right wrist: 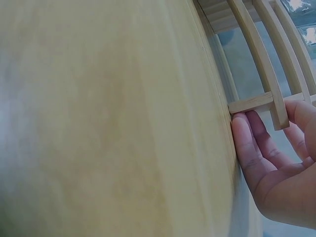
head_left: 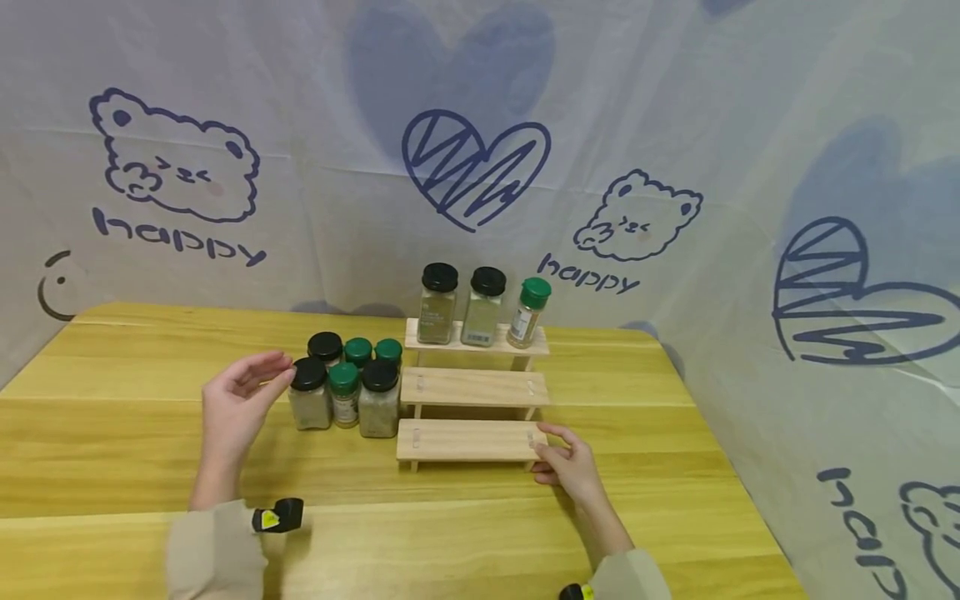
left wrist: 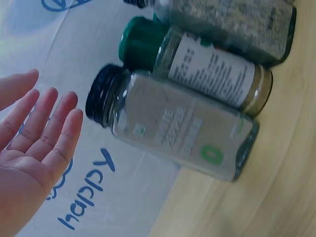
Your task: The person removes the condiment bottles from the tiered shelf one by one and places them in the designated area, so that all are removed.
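My left hand (head_left: 243, 396) is beside a black-lidded spice jar (head_left: 311, 400) at the left of a group. In the left wrist view, the fingers are apart from that jar's lid, nearly straight, with nothing in them. The jar's label partly reads "white pepper". Next to it are a green-lidded bottle (head_left: 345, 400) and another black-lidded jar (head_left: 379, 404). With thumb and fingers, my right hand (head_left: 572, 467) grips the right end of a three-step wooden rack (head_left: 472, 442) at its lowest step. Seen from the right wrist, the fingers (right wrist: 261, 143) reach around the shelf end and its leg.
On the rack's top step stand two black-lidded jars (head_left: 437, 312) and a green-lidded bottle (head_left: 527, 317). Behind the front jars are more lidded bottles (head_left: 357, 350), partly hidden. A printed cloth (head_left: 480, 75) hangs behind and to the right of the wooden table (head_left: 420, 542).
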A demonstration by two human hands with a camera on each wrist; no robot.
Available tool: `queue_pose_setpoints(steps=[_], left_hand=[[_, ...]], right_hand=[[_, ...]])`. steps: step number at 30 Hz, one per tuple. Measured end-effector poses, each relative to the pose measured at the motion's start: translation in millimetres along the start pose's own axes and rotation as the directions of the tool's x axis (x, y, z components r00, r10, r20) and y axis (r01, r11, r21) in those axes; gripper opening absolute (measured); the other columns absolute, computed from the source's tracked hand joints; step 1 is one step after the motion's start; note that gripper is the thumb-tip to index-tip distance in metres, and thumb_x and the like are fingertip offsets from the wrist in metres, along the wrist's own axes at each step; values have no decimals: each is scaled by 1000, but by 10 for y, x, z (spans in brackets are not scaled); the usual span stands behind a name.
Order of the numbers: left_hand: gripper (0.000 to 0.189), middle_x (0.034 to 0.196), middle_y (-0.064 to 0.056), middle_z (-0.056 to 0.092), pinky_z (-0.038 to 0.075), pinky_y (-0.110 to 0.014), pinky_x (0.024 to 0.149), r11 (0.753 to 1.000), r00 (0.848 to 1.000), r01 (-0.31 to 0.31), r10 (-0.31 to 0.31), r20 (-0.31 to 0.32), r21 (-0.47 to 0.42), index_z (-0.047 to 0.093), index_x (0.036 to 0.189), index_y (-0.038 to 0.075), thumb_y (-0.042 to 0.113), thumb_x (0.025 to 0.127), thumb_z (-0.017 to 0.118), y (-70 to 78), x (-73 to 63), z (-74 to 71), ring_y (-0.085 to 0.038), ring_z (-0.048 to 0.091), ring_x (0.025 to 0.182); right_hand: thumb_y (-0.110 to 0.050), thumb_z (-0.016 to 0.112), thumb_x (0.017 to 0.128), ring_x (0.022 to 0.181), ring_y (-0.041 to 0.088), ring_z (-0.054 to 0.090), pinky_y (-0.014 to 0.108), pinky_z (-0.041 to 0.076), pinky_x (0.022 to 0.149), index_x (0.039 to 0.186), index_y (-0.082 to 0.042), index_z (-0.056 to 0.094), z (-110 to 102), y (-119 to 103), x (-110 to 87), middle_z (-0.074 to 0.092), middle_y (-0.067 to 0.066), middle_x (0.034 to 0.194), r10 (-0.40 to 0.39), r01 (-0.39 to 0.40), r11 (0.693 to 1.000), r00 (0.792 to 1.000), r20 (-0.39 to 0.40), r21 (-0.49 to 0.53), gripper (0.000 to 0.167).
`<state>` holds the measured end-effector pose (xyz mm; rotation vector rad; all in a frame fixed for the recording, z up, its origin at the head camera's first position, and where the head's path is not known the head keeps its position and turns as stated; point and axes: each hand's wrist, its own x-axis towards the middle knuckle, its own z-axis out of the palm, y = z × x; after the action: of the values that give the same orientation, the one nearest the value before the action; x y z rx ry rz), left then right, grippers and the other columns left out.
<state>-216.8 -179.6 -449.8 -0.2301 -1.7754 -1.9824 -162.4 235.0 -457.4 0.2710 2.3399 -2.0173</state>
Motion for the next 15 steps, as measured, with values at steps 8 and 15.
queue_pose_setpoints(steps=[8,15], left_hand=[[32,97,-16,64,51,-24,70,999,1000,-10,12,24,-53,61,106,-6,0,75,69,-253,54,95,-23,62,85],[28,92,-6,66,50,-19,69,992,991,-4,20,129,-123,59,104,-11,1,80,66,360,-62,464,-12,62,82]], right_hand=[[0,56,86,61,24,62,34,54,55,120,0,52,7,-6,-2,65,15,77,-2,2,1000,1000,0,-2,35],[2,53,86,61,21,62,32,54,56,122,5,48,-15,-4,8,64,20,76,-17,17,1000,999,40,7,36]])
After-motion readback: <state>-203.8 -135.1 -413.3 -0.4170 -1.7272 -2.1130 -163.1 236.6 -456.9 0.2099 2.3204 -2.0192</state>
